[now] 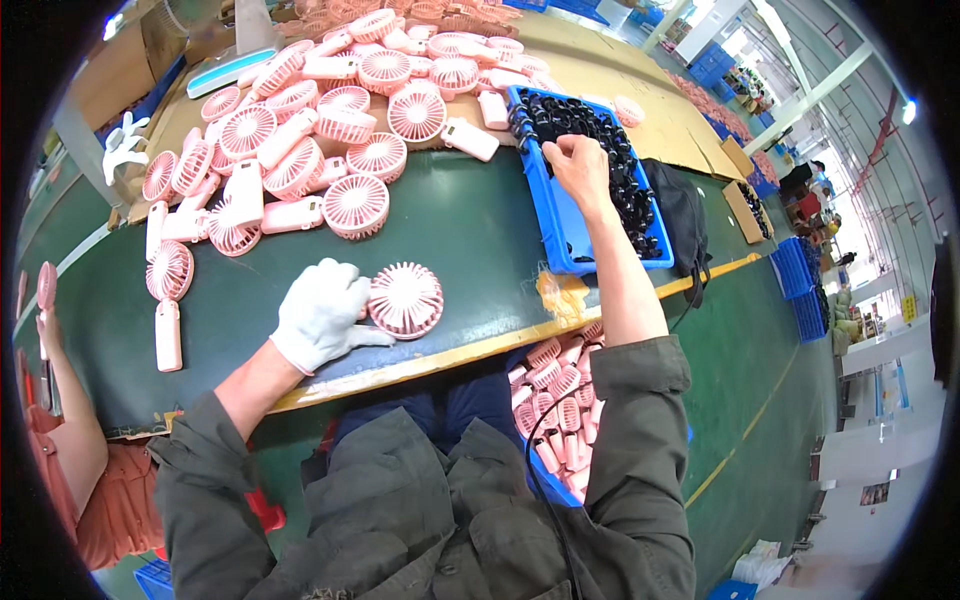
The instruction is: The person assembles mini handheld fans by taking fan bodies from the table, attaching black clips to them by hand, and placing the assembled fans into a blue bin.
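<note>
In the centre-left of the frame, the person's left hand (322, 312), in a white glove, is closed around the handle end of a pink fan (406, 300), whose round slatted head lies on the green tabletop (460, 225), near its yellow edge. The bare right hand (582, 172) is at the upper centre-right, above a blue tray (570, 222) holding many small black parts (632, 185); its fingers are curled in toward the thumb, and whether they pinch anything cannot be told. A heap of pink fans (416, 114) fills the upper left. At the far left edge, a co-worker's hand (50, 328) holds another fan (46, 286) upright
</note>
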A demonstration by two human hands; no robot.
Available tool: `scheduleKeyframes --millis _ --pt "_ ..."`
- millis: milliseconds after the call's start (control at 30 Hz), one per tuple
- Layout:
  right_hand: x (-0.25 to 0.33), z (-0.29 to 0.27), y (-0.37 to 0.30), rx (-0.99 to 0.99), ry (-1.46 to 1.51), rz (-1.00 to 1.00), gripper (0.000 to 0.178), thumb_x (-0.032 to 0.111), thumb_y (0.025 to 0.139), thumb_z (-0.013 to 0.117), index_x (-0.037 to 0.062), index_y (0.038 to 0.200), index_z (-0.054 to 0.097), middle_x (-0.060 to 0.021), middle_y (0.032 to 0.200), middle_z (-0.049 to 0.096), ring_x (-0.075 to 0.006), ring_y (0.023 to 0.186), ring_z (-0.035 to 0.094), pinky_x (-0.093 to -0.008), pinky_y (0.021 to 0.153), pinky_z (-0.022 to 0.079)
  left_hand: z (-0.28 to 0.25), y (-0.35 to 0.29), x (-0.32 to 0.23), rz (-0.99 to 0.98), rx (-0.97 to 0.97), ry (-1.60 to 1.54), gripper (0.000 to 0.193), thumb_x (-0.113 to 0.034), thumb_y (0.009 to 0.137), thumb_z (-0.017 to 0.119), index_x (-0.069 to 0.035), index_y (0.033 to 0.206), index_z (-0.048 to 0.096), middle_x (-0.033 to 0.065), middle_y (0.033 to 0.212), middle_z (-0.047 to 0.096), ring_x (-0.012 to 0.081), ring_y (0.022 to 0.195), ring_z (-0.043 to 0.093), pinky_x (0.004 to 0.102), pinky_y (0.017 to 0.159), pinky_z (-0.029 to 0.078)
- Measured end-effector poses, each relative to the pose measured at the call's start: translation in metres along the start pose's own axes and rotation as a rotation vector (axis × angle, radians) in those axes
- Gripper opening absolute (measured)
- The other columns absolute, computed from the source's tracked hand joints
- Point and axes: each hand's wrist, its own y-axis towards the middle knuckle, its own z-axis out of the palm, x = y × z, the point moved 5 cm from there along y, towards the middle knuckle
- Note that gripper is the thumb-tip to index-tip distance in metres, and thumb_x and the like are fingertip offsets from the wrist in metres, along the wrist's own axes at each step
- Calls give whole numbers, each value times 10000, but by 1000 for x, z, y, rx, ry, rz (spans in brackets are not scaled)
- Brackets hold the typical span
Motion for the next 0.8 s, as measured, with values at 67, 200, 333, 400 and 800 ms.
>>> scheduleKeyframes --millis 67,200,333,400,800 --pt "23 7 9 -139 -211 -234 153 177 741 624 45 778 691 -157 933 641 -341 873 616 -432 742 513 8 7 -2 6 72 21 593 -626 616 679 -67 775 562 86 769 539 257 757 542 366 657 468" --pt "50 59 16 164 -732 -558 132 152 755 598 96 793 711 -37 1050 618 -250 1011 550 -422 806 468 13 27 -6 -56 378 0 599 -660 667 638 -71 774 617 121 759 613 282 757 607 385 624 486" --pt "58 63 18 231 -750 -561 185 182 812 565 121 818 739 -15 998 650 -199 1008 557 -364 824 418 6 44 -11 0 507 13 591 -667 699 613 -78 737 636 125 713 638 290 689 642 409 577 485" --pt "56 60 13 274 -800 -543 196 202 833 549 110 819 722 -48 969 651 -218 956 586 -379 785 434 4 45 -11 -36 442 50 524 -607 763 612 -88 711 648 108 676 642 280 651 647 389 552 494" --pt "30 27 -2 273 -572 -371 118 131 774 597 88 801 704 -135 885 649 -290 838 673 -410 682 556 2 35 -23 -250 99 20 409 -492 760 653 -102 652 588 97 723 567 274 742 593 400 606 485"
